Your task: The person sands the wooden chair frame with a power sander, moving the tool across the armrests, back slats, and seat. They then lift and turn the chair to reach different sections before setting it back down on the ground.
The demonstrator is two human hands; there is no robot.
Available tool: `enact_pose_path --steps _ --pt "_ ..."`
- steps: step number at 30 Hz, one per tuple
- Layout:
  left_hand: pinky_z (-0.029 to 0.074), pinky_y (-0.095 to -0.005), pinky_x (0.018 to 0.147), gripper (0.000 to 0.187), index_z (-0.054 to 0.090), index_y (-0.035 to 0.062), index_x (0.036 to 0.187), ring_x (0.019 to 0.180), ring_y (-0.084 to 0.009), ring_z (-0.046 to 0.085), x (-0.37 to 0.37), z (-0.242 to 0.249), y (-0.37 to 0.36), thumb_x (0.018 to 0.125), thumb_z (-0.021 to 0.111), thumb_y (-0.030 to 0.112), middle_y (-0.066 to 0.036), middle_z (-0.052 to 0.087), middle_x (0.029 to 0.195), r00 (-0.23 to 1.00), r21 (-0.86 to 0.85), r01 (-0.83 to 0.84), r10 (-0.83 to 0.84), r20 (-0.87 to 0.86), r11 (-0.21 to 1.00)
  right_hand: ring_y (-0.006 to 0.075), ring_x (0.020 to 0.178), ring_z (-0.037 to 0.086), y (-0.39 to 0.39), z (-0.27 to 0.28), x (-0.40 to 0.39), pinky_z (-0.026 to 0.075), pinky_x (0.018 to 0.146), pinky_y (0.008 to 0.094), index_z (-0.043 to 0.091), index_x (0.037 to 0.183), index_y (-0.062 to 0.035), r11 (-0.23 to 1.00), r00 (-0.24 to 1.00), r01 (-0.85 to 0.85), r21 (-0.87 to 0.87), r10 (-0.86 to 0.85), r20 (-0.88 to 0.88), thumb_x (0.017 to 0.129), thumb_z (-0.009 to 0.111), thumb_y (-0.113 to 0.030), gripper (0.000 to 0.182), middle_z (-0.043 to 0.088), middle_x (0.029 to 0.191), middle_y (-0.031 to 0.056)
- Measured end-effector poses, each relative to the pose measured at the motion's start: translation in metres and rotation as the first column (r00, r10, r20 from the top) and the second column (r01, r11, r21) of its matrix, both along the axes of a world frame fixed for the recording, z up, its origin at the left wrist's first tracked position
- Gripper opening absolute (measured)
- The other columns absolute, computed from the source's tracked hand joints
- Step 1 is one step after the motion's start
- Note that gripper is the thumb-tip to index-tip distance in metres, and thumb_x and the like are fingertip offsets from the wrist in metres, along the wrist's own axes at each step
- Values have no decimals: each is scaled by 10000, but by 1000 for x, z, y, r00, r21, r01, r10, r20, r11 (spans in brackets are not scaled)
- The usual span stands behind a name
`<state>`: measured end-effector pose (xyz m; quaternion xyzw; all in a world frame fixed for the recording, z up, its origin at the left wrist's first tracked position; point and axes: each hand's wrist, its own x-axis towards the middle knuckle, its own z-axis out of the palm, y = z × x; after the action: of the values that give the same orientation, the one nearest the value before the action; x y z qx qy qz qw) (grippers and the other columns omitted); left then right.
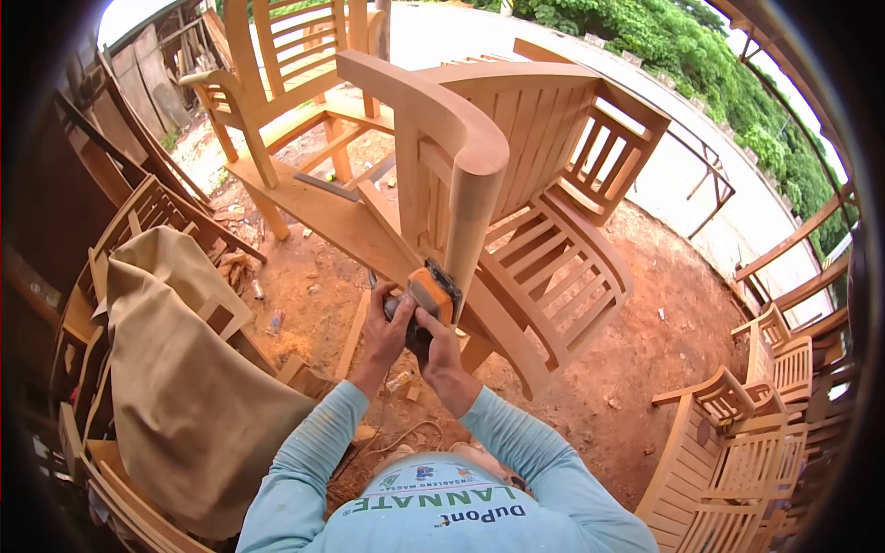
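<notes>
Both my hands grip an orange and black power sander (431, 291), which is against the lower part of a rounded wooden chair post. My left hand (385, 324) wraps the dark grey body from the left. My right hand (437, 348) closes round it from the right, lower down. The post belongs to a wooden slatted chair (475, 198) with a curved arm, tipped over on a wooden workbench plank (318, 221). Its slatted seat points to the lower right. The sander's pad face is mostly hidden.
Another wooden armchair (286, 83) stands at the upper left. A tan cloth (184, 378) drapes over furniture at the left. Slatted benches (691, 461) stand at the lower right. A cord (406, 433) lies on the reddish dirt floor (664, 323) near my feet.
</notes>
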<state>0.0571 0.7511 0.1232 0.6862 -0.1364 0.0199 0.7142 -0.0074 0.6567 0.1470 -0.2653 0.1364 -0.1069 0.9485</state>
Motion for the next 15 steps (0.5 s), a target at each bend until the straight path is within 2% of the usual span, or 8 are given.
enact_pose_path --steps 2,4,6,7,9,12,14,15 --pt "511 -304 842 398 593 52 1256 967 -165 608 6 72 1 945 728 260 -90 623 1029 999 -33 20 -21 -25 999 222 1103 682 4 50 1 577 958 351 583 1325 12 1000 993 15 -10 -14 116 987 662 -118 372 664 1252 114" --pt "511 -300 851 406 583 58 1278 967 -162 612 18 118 2 945 721 244 -59 627 1032 993 -89 86 -78 89 992 236 1130 670 9 92 8 573 977 364 556 1345 19 997 973 53 -52 -40 228 996 659 -136 395 644 1276 125" --pt "511 -286 840 394 580 61 1299 947 -142 608 32 150 5 950 695 203 -36 622 1027 979 -54 108 -96 179 993 245 1149 661 12 113 16 568 994 378 534 1354 20 993 950 81 -87 -50 309 1008 651 -158 406 632 1285 130" --pt "507 -266 838 400 582 56 1317 941 -133 610 26 176 6 948 673 182 -46 628 1045 979 -161 202 -198 39 966 243 1148 662 17 116 17 569 985 379 528 1353 16 989 954 118 -91 -88 286 1011 652 -173 410 634 1279 130" --pt "498 -253 850 427 587 59 1329 969 -132 604 36 180 9 933 669 198 -40 605 1069 968 -134 247 -251 -17 960 237 1147 663 29 118 20 570 967 381 518 1352 8 977 957 190 -97 -163 240 1017 654 -203 419 637 1267 130" --pt "494 -258 867 466 586 47 1339 981 -132 603 48 161 14 907 658 204 -37 605 1119 958 -80 273 -279 -70 959 203 1139 662 32 90 26 567 893 361 548 1342 -76 983 993 120 -143 -115 37 1031 642 -247 367 666 1220 69" --pt "492 -267 874 459 591 49 1335 975 -134 603 54 139 13 903 653 194 -40 607 1131 958 -55 279 -281 -51 959 192 1106 674 38 80 21 558 836 342 555 1336 -80 985 992 118 -122 -122 -26 1026 652 -254 368 675 1204 63" --pt "485 -276 900 447 604 35 1311 985 -156 609 56 135 14 886 646 165 -61 635 1101 943 -70 301 -308 -126 951 191 1102 676 42 77 20 558 837 345 556 1334 -77 985 989 127 -117 -135 -63 1028 649 -251 364 675 1206 64"
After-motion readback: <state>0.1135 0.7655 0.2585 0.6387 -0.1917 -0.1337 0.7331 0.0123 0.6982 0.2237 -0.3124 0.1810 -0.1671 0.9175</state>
